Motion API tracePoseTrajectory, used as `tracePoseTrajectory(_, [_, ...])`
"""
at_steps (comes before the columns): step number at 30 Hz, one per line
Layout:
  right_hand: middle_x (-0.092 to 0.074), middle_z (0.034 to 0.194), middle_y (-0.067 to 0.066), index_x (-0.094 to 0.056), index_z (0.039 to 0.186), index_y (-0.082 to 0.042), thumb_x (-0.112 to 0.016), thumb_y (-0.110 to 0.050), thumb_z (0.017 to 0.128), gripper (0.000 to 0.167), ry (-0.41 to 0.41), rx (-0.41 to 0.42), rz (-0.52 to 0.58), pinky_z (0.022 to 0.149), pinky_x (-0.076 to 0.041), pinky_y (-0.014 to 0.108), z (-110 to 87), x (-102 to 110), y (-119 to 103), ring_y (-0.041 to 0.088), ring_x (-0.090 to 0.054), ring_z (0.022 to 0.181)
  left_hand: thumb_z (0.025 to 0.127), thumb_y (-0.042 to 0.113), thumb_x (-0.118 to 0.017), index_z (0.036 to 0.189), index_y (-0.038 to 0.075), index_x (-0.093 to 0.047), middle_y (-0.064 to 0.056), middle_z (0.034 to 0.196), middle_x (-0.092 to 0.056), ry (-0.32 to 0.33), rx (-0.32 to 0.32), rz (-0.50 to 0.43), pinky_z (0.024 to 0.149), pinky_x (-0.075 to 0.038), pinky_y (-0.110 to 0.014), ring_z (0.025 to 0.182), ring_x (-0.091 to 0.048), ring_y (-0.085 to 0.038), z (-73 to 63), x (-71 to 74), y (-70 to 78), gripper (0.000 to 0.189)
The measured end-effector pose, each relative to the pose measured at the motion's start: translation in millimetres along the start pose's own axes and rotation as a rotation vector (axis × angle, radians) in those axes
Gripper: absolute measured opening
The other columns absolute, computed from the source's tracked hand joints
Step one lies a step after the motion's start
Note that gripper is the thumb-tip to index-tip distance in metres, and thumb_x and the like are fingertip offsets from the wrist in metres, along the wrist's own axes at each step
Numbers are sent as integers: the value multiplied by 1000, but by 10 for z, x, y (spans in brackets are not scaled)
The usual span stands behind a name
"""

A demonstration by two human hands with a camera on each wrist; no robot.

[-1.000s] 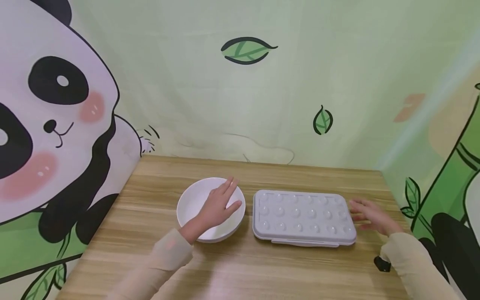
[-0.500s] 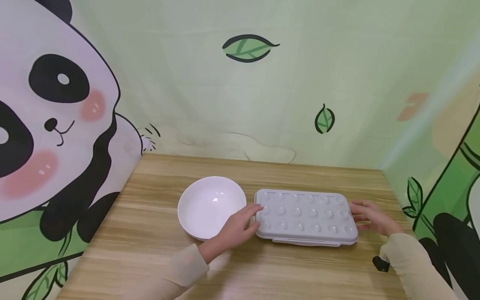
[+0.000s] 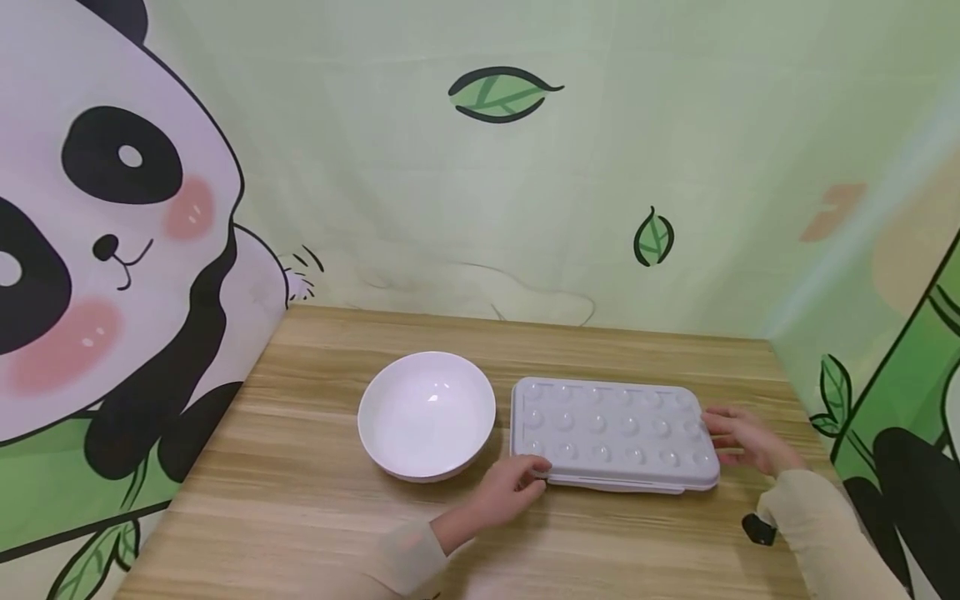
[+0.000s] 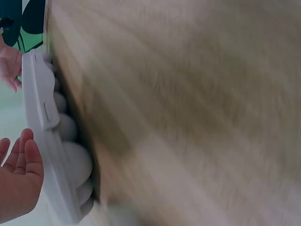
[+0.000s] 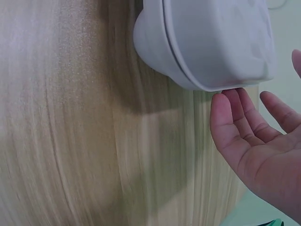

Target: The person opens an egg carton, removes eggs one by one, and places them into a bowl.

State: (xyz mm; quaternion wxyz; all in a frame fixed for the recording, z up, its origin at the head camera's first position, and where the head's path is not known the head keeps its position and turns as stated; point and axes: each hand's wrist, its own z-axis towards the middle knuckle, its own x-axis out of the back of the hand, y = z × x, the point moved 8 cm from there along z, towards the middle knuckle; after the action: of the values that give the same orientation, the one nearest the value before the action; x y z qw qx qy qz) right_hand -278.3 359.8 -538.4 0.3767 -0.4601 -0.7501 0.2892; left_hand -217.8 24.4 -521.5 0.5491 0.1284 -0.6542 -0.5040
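Observation:
A closed light-grey egg box [image 3: 615, 435] with rows of domed bumps in its lid lies flat on the table. My left hand [image 3: 512, 492] is at its front left corner, fingers slightly bent. In the left wrist view, the fingers [image 4: 29, 157] are close beside the box's clasp side; contact is unclear. At the right end, my right hand [image 3: 756, 440] has its fingertips against the box's edge. The right wrist view shows those fingers [image 5: 223, 110] relaxed at the rim, thumb side partly cut off. A white bowl [image 3: 427, 417] stands left of the box, with nothing seen inside.
The wooden table [image 3: 315, 525] ends at a green cloth backdrop [image 3: 360, 150] with a panda and leaves printed on it. A small black device [image 3: 759, 529] is at the right sleeve. In the left wrist view, rounded cups [image 4: 77, 162] bulge from the box's underside.
My left hand has moved from above the bowl, rightward and nearer me, to the egg box's front left corner. My right hand stays at the box's right end.

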Motion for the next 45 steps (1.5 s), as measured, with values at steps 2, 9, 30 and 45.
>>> tracePoseTrajectory(2, [-54,106,3,-13,137,6,-46,-40,88,75,3,-5,-1,76,-48,35,5,-3,18,14,-54,90,84,11,-53,105,3,-59,-8,99,-63,-26,35,-62,73,-45,-17,85,-59,-11,-6,-91,-42,23])
tracePoseTrajectory(9, [-54,105,7,-14,136,6,-51,-38,86,76,19,-15,15,74,-47,33,42,-3,96,14,-54,88,85,14,-54,104,2,-59,-10,91,-65,-67,157,-239,68,-46,-17,80,-60,-13,-60,-333,-178,23])
tracePoseTrajectory(30, [-55,87,-8,-13,135,4,-54,-29,86,72,-7,-17,99,69,-45,32,57,-67,208,11,-53,81,86,16,-50,119,-10,-44,-16,99,-63,-61,540,-712,58,-50,-26,74,-63,-18,-130,-661,-438,43])
tracePoseTrajectory(45, [-55,86,-8,-11,136,5,-53,-30,87,74,-19,-27,98,69,-46,31,56,-77,236,9,-53,79,91,24,-45,104,-6,-51,-8,92,-61,59,605,-893,58,-46,-21,69,-57,-8,-87,-777,-506,33])
